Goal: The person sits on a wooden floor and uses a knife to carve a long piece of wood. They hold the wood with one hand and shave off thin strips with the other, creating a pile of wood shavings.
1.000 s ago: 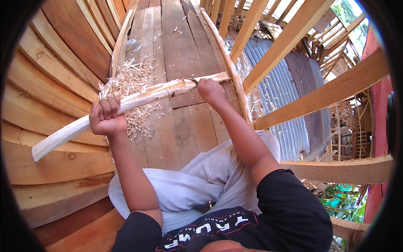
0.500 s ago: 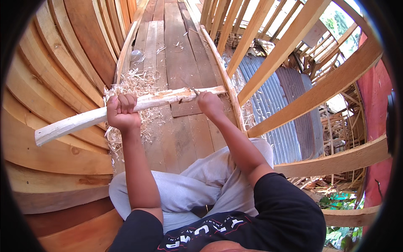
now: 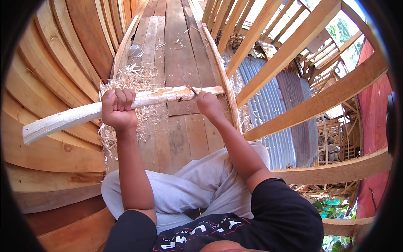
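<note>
Across plank floor (image 3: 178, 136), our pale stick (image 3: 147, 98) reaches low rail (image 3: 231, 98), less slanted in view than second ago. Shavings (image 3: 130, 78) heaped beyond. Our left hand (image 3: 119, 109) wraps stick; our right hand (image 3: 210, 105), closed round thin blade (image 3: 194, 90), sits nearer dark notch (image 3: 180, 100): cutting spot seems shifted leftward.

Corrugated metal sheets (image 3: 268, 98) lie beyond wooden slats (image 3: 288, 52).

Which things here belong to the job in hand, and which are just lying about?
In the job:
- Pale wooden pole, gripped by the left hand
- Thin dark tool, in the right hand, at the pole

Just lying about:
- Curly wood shavings on the floorboards
- Clear container, farther off
</note>
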`<state>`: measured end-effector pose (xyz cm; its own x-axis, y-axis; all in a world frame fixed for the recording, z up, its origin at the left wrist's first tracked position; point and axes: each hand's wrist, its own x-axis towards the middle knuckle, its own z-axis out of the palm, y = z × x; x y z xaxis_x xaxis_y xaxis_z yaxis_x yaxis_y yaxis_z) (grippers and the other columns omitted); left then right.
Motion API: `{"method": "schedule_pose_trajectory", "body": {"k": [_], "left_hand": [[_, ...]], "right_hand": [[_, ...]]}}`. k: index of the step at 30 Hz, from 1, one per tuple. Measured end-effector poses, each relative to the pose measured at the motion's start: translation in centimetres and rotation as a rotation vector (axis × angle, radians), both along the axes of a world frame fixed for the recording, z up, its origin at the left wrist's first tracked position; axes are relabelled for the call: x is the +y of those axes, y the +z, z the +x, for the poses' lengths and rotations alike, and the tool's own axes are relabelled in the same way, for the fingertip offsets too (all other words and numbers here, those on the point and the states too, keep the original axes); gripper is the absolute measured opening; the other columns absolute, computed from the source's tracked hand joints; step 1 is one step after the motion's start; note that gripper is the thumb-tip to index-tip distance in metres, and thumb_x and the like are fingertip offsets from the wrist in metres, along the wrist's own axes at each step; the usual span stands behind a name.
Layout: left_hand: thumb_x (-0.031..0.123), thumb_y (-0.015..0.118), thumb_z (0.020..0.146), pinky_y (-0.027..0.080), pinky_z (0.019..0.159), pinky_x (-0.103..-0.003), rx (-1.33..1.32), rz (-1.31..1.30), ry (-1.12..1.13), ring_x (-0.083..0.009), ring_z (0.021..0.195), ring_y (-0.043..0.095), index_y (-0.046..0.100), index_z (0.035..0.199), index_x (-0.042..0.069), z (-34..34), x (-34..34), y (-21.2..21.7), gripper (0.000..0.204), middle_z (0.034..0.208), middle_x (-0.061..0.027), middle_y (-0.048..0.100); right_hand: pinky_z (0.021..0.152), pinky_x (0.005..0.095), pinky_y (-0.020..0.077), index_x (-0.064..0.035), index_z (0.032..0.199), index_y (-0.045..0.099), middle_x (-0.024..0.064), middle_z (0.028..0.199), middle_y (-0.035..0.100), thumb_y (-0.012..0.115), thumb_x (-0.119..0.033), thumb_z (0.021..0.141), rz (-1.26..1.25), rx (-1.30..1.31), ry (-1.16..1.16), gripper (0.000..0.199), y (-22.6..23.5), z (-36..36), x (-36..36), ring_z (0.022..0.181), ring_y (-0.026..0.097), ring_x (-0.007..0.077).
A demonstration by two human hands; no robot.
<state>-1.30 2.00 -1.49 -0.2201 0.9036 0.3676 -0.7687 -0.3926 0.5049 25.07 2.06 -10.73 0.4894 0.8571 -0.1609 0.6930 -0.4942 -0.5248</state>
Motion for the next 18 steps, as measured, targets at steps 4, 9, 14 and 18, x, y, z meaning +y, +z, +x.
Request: {"method": "schedule_pose_trajectory", "body": {"k": [4,9,14,18], "left_hand": [[0.015,0.044,0.081,0.027,0.052,-0.030,0.030,0.032,-0.010,-0.0118,0.044,0.021,0.023,0.057,0.016,0.2,0.2,0.2,0.032,0.046,0.0009,0.022],[0.015,0.044,0.082,0.026,0.051,-0.030,0.030,0.051,0.008,-0.0118,0.044,0.020,0.023,0.056,0.016,-0.3,0.2,0.3,0.033,0.046,0.0009,0.022],[0.016,0.044,0.085,0.027,0.054,-0.030,0.042,0.089,-0.070,-0.0114,0.045,0.021,0.023,0.057,0.017,0.3,-0.1,0.2,0.035,0.047,0.0020,0.022],[0.017,0.044,0.086,0.026,0.054,-0.029,0.078,0.067,-0.009,-0.0107,0.045,0.021,0.022,0.057,0.018,-0.2,-0.2,0.5,0.036,0.047,0.0025,0.022]], "right_hand": [[0.101,0.0491,0.0388,0.0090,0.106,0.062,0.0349,0.113,0.057,0.029,-0.039,0.092,-0.033,0.023,-0.018,0.060,-1.4,4.7,1.1,0.112,0.053,0.0482],[0.102,0.0477,0.0384,0.0056,0.107,0.064,0.0317,0.119,0.057,0.029,-0.039,0.091,-0.044,-0.013,-0.013,0.059,-0.1,1.0,0.6,0.115,0.053,0.0454],[0.102,0.0472,0.0377,0.0076,0.110,0.061,0.0330,0.118,0.056,0.032,-0.038,0.090,-0.059,-0.024,-0.015,0.057,-5.4,7.1,1.7,0.116,0.052,0.0459],[0.101,0.0470,0.0383,0.0082,0.109,0.060,0.0341,0.116,0.056,0.032,-0.036,0.090,-0.023,0.035,-0.042,0.056,-3.5,3.9,2.0,0.115,0.052,0.0464]]}}
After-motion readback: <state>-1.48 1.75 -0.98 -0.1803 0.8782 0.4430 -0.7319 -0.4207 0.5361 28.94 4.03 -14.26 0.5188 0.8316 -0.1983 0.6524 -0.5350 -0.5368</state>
